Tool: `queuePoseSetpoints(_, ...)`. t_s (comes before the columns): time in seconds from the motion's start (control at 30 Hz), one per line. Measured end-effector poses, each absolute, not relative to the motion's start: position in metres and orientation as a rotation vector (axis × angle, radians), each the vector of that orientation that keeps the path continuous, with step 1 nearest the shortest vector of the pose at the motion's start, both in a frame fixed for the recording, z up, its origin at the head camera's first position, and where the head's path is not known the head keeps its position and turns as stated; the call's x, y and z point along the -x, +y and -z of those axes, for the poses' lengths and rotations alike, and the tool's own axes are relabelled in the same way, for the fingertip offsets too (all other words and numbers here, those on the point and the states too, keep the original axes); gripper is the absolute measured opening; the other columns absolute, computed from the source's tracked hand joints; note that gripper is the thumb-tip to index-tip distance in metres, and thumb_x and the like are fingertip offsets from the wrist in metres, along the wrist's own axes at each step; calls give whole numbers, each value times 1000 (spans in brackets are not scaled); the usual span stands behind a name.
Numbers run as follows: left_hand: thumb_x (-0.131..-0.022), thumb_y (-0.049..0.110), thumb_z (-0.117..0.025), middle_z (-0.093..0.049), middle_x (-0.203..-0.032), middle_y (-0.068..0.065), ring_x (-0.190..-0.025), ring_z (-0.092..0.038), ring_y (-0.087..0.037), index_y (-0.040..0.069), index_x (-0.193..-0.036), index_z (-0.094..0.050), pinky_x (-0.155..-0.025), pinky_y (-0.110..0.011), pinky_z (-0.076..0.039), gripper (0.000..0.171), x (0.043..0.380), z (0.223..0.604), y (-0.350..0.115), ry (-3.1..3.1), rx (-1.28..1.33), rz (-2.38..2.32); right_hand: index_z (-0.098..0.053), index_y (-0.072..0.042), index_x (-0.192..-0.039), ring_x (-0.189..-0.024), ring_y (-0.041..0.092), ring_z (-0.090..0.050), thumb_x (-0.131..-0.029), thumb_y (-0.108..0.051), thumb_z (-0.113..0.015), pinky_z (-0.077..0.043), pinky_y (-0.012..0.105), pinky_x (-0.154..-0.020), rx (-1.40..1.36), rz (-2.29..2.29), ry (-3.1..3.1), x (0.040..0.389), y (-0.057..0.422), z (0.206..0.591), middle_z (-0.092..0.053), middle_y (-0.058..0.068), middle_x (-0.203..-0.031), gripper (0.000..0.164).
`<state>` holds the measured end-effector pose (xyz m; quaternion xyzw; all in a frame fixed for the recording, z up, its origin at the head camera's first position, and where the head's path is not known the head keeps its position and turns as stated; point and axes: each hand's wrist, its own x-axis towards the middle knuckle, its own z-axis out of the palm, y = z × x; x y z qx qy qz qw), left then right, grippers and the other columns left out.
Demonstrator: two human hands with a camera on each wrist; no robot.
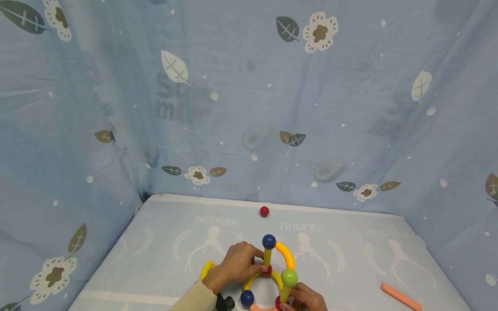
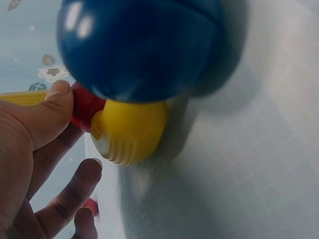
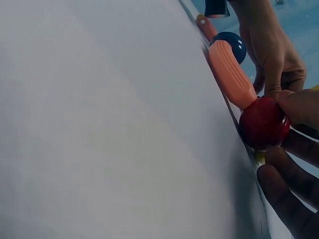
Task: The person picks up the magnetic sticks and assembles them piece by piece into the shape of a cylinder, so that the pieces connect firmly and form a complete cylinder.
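Closest to me, my right hand point(image 1: 305, 298) pinched the red ball point(image 3: 264, 123) under the short yellow stick topped by a green ball point(image 1: 289, 277). Just left and slightly farther, my left hand point(image 1: 235, 265) curled round the base of the upright yellow stick point(image 1: 267, 258) capped with a blue ball point(image 1: 269, 241). Both sticks stood vertical between my hands on the counter point(image 1: 342, 255).

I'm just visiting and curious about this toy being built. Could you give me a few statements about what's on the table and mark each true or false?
1. A loose red ball lies by the far edge of the table. True.
2. The upright yellow stick carries a green ball. False: a dark blue ball tops it.
3. An orange stick lies apart at the right. True.
4. The left hand rests idle off the toy. False: it grips the structure.
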<state>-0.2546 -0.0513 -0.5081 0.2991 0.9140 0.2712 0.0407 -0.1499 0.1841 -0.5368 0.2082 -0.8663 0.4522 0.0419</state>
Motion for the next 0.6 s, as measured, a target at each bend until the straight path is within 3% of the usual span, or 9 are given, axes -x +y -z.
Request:
queuePoseSetpoints(0.3,-86,40,-75,-54,-65,21,-61,-47,0,25,-101,-78,-59,-22,-39,22,257,511,-52,2798,-922,-859,-72,-9,-104,-66,3,-52,-86,-35,-76,-49,23,-58,-525,-1399,-2817,154,206,530,-61,-7,-91,32)
queuePoseSetpoints(0.5,-86,42,-75,-56,-67,22,-63,-49,0,27,-101,-78,-61,-22,-40,21,256,509,-52,2788,-911,-847,-74,-15,-99,-61,2,-51,-77,-33,-84,-47,22,-55,-71,-995,-2839,159,239,522,-62,-8,-86,31)
queuePoseSetpoints(0.6,-86,42,-74,-56,-67,22,-64,-48,0,28,-100,-78,-62,-22,-39,20,256,510,-52,2785,-923,-852,-75,-11,-98,-65,8,-56,-73,-28,-87,-50,29,-58,46,-758,-2781,161,265,522,-64,-4,-86,33)
